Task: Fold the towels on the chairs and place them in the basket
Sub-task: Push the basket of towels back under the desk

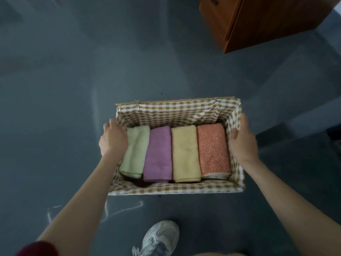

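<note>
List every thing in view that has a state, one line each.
basket: upright, open on top, held at both ends
green towel: folded, in the basket, leftmost
purple towel: folded, second from left
yellow towel: folded, third from left
orange towel: folded, rightmost
left hand: grips the basket's left rim
right hand: grips the basket's right rim, thumb inside
shoe: on the floor

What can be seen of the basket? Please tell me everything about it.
The basket is rectangular, woven of pale straw-like fibre, lined with brown-and-white checked cloth folded over its rim. It is level and open over a dark floor; whether it rests there is unclear. Inside, folded side by side, lie a green towel, purple towel, yellow towel and orange towel. The left hand grips its left wall, the right hand its right wall.
</note>
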Demonstrator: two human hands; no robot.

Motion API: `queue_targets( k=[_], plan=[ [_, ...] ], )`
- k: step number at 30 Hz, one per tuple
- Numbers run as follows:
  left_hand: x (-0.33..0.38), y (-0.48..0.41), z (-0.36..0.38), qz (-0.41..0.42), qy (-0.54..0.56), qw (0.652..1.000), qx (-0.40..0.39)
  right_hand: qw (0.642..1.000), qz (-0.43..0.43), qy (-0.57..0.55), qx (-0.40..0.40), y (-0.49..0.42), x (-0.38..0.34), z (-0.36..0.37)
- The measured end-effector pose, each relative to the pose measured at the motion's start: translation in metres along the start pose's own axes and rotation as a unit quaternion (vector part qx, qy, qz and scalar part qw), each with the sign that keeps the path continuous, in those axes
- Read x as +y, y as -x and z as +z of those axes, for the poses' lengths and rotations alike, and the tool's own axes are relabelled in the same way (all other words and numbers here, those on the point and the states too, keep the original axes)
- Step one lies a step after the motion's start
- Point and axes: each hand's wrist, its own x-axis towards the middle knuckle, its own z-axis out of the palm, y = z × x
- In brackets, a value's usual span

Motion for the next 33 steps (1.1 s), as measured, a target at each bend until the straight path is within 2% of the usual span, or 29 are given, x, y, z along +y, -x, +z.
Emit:
queue_targets(
  k=[7, 12, 18, 23, 28, 33],
  plan=[
    [0.015, 0.001, -0.018, -0.062, 0.048, 0.995, -0.057, 0.998, 0.039, -0.045, -0.027, 0.005, -0.008, -0.009],
    [0.019, 0.000, -0.044, -0.054, 0.081, 0.989, -0.114, 0.992, 0.086, -0.063, -0.074, 0.012, -0.018, -0.018],
    [0.026, 0.006, -0.085, -0.064, 0.110, 0.986, -0.109, 0.988, 0.126, -0.073, -0.052, 0.023, -0.051, -0.048],
    [0.048, 0.008, -0.137, -0.080, 0.144, 0.979, -0.120, 0.985, 0.143, -0.077, -0.058, 0.016, -0.086, -0.094],
    [0.088, -0.004, -0.215, -0.088, 0.172, 0.967, -0.164, 0.978, 0.179, -0.094, -0.050, 0.006, -0.143, -0.158],
    [0.163, -0.028, -0.280, -0.043, 0.147, 0.970, -0.189, 0.965, 0.224, -0.135, -0.029, -0.019, -0.181, -0.220]
  ],
)
